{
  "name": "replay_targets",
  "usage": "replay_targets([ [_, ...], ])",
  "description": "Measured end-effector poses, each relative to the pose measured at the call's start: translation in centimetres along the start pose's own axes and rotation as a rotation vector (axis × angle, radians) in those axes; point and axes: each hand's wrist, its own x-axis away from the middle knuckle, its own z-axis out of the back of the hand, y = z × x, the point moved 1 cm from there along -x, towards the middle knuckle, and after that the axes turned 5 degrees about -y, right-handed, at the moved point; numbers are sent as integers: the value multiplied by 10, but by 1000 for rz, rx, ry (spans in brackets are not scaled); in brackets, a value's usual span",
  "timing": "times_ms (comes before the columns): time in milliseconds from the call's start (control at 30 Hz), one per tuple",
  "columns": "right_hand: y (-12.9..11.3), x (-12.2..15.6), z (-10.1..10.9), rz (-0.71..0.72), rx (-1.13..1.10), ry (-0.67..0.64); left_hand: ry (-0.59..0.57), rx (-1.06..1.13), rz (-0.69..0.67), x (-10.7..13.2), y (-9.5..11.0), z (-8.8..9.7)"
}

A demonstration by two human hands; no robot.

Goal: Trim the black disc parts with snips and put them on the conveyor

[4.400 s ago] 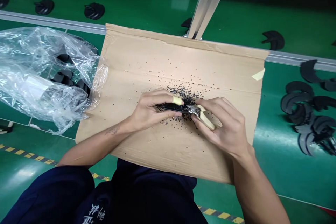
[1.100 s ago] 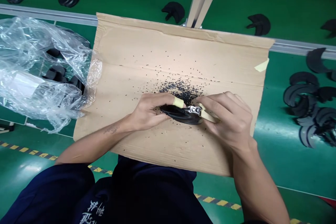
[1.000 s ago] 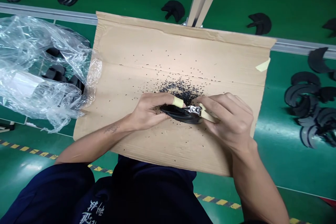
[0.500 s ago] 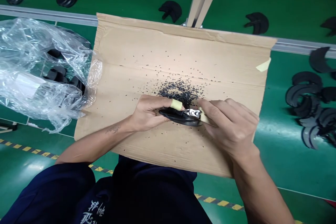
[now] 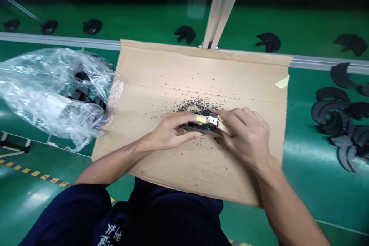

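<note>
My left hand [image 5: 170, 132] pinches a flat black curved part [image 5: 198, 128] over a sheet of brown cardboard [image 5: 161, 77]; its forefinger wears a yellow finger cot. My right hand [image 5: 248, 136] is closed on small cutters with cream handles [image 5: 220, 125], whose metal jaws [image 5: 212, 120] meet the part's edge. A heap of tiny black trimmings [image 5: 197, 105] lies on the cardboard just beyond both hands.
A crumpled clear plastic bag [image 5: 54, 92] with black parts inside lies at the left. A pile of black curved parts [image 5: 337, 119] sits on the green table at the right. More black parts [image 5: 269, 41] lie beyond an aluminium rail [image 5: 57, 40]. A metal post [image 5: 221, 4] rises behind the cardboard.
The view has tilted and shifted, so everything sits lower in the frame. Both hands keep their grips, and the cutters stay at the part's edge.
</note>
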Motion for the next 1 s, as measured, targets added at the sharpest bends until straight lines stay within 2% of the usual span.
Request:
replay_targets([
  [100,4,-2,1,72,1,35,-69,-58,88,-8,4,9],
  [167,10,-3,1,69,-35,100,-133,-54,141,-17,2,28],
  [267,18,-3,-1,81,7,177,-183,-111,180,-45,-8,76],
  [400,18,1,-4,69,6,120,-150,-434,273,-102,-42,150],
  [467,16,4,-4,39,3,83,-142,-636,381,-129,-63,176],
  [533,13,6,-3,28,18,61,-139,-739,484,-149,-81,190],
  [600,10,7,-1,21,31,54,-128,-777,543,-161,-94,191],
  [667,8,8,1,6,37,55,-101,-795,577,-169,-103,182],
  [800,5,9,4,-12,37,48,-75,-770,635,-184,-111,140],
  [900,4,9,5,1,37,53,-64,-721,673,-197,-108,109],
  [1000,5,7,6,31,41,110,18,-683,658,-208,-93,98],
])
